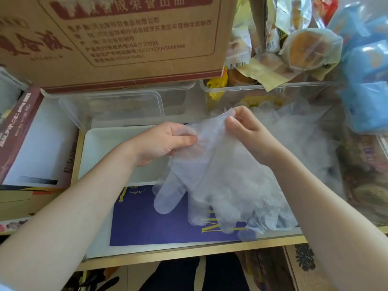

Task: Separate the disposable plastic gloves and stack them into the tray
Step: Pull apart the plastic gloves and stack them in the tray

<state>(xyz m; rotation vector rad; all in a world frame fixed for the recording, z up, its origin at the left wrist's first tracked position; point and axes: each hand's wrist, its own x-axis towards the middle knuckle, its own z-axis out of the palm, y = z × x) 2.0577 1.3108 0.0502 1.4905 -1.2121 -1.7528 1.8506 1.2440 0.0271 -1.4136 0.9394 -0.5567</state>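
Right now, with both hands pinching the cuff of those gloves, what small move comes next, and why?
Probably peel the cuff apart: the left hand draws its layer toward the white tray while the right hand holds the rest. Several clear gloves hang stuck together, their finger ends overlapping above the blue sheet, so none is ready to stack yet.

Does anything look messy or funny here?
Yes. The big cardboard box sits tilted on clear plastic containers, and wrapped pastries spill in a jumbled heap on the right. The gloves hang fine from both hands.
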